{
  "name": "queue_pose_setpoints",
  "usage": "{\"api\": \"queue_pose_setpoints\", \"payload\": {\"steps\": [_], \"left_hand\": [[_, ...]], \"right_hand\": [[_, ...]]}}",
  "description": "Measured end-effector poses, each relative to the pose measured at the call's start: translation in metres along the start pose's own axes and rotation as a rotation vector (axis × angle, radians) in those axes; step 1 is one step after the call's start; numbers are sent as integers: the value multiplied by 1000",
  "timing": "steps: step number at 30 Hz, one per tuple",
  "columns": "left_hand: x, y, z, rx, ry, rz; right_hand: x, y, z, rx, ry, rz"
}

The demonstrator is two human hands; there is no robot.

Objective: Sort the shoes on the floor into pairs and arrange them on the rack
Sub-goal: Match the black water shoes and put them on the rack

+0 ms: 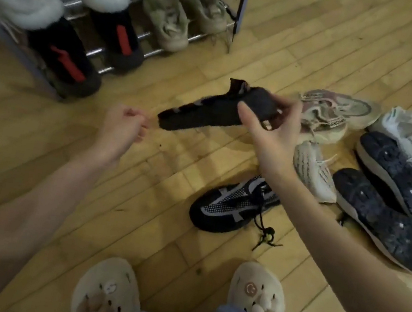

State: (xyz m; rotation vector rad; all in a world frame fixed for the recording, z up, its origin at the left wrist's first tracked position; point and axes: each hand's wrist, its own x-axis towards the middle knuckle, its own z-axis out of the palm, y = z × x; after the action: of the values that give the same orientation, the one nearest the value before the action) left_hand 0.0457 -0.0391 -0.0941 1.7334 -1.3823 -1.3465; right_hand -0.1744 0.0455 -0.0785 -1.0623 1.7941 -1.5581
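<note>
My right hand (273, 129) pinches dark shoe (216, 108) by heel, up in air near rack (149, 35). My left hand (121, 130) curled, holds nothing. Grip small; shoe could slip, fall. Its twin (234, 205) on floor; might pick wrong match from pile.

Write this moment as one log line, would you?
right hand: holds black shoe off floor | left hand: curled, empty | matching shoe: on floor | rack: partly filled
</note>
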Motion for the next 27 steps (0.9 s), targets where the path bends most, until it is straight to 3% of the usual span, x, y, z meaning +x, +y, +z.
{"api": "queue_pose_setpoints", "payload": {"steps": [5,8,11,14,17,19,23,27], "left_hand": [[0,-37,-12,-26,-93,-215],[-8,-50,-6,-16,-240,-339],[-19,-55,5,3,-419,-456],[-24,-61,15,160,-460,-385],[-21,-69,23,207,-339,-318],[-22,-73,28,210,-329,-325],[-26,-77,37,234,-365,-334],[-23,-80,41,251,-320,-333]], "right_hand": [[-50,48,31,-52,-203,85],[-72,65,33,-68,-343,100],[-79,69,36,18,-298,224],[-67,68,33,-18,-261,203],[-46,68,13,-337,-403,4],[-29,70,-7,-670,-665,-81],[-11,84,-39,-1221,-1140,-22],[-20,98,-49,-1477,-1170,-273]]}}
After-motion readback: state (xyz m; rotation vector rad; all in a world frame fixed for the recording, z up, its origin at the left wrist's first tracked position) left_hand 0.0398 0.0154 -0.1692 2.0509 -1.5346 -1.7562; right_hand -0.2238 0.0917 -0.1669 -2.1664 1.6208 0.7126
